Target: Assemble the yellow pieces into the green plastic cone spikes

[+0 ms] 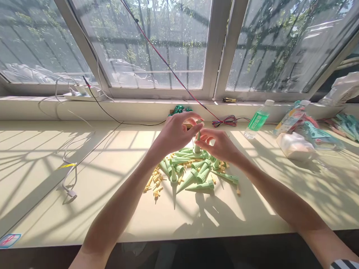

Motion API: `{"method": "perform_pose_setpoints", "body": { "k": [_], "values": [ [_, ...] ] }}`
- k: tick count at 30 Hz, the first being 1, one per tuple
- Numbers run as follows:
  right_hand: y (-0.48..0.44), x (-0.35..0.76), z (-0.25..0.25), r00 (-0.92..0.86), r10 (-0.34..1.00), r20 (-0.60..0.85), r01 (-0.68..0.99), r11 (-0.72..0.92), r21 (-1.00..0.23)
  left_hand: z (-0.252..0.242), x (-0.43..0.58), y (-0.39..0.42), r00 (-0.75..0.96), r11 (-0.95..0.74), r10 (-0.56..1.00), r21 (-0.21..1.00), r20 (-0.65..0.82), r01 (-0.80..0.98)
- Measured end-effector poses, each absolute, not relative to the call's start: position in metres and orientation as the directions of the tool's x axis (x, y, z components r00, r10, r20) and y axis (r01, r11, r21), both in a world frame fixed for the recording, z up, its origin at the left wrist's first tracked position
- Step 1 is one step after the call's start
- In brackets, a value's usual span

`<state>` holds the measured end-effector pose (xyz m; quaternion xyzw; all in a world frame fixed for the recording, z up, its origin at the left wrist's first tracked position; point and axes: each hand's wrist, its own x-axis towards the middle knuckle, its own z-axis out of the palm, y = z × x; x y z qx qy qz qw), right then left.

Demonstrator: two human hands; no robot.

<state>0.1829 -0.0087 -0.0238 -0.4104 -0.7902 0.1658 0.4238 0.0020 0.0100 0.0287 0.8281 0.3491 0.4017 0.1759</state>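
A green cone-shaped plant-watering spike [198,148] stands upright above the pile, wide end down, gripped by the fingers of my right hand [220,145]. My left hand [181,130] is closed in a pinch at the spike's upper end; what lies between its thumb and forefinger is too small to make out. Below both hands spreads a heap of similar green spikes [203,175], most lying on their sides. One spike [173,175] near the front left stands point up. Small yellow plastic pieces [157,179] are scattered at the heap's left and among the spikes.
The pale table [101,209] runs along a window. Towards the right stand a green-labelled bottle [256,121], a second bottle [291,117] and a white packet [295,145]. A white cable [73,175] lies left, below a power strip [81,93]. Coiled red-black wire [226,120] sits behind.
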Motion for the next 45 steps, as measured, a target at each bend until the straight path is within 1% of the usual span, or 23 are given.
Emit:
{"method": "perform_pose_setpoints", "body": {
  "k": [5, 9, 14, 16, 21, 26, 30, 37, 41, 45],
  "values": [
    [-0.011, 0.187, -0.016, -0.272, 0.809, 0.520, 0.567, 0.572, -0.593, 0.028, 0.008, 0.004, 0.403, -0.690, 0.723, 0.547, 0.562, 0.475],
    [-0.011, 0.200, -0.004, -0.239, 0.812, 0.533, 0.633, 0.546, -0.549, 0.027, 0.013, 0.001, 0.396, -0.694, 0.714, 0.515, 0.577, 0.502],
    [-0.011, 0.228, 0.011, -0.212, 0.835, 0.508, 0.714, 0.487, -0.502, 0.022, 0.016, 0.004, 0.398, -0.703, 0.700, 0.474, 0.593, 0.530],
    [-0.011, 0.238, 0.016, -0.246, 0.855, 0.456, 0.742, 0.469, -0.479, 0.018, 0.017, 0.007, 0.418, -0.714, 0.690, 0.460, 0.592, 0.527],
    [-0.011, 0.246, 0.021, -0.286, 0.923, 0.257, 0.814, 0.376, -0.443, 0.010, 0.021, 0.011, 0.484, -0.735, 0.672, 0.428, 0.560, 0.526],
    [-0.006, 0.242, 0.015, -0.328, 0.932, 0.154, 0.869, 0.361, -0.339, 0.010, 0.021, 0.012, 0.494, -0.723, 0.686, 0.424, 0.534, 0.546],
    [-0.002, 0.239, 0.006, -0.346, 0.937, 0.056, 0.895, 0.347, -0.280, 0.012, 0.020, 0.010, 0.509, -0.719, 0.693, 0.433, 0.511, 0.544],
    [-0.002, 0.236, 0.001, -0.327, 0.945, -0.014, 0.925, 0.317, -0.207, 0.010, 0.021, 0.011, 0.528, -0.730, 0.680, 0.403, 0.509, 0.552],
    [-0.002, 0.236, -0.001, -0.328, 0.944, -0.015, 0.934, 0.322, -0.157, 0.007, 0.021, 0.013, 0.542, -0.746, 0.662, 0.385, 0.518, 0.543],
    [-0.005, 0.232, -0.002, -0.298, 0.954, -0.017, 0.948, 0.294, -0.122, 0.008, 0.021, 0.011, 0.544, -0.750, 0.657, 0.378, 0.522, 0.543]
  ]
}}
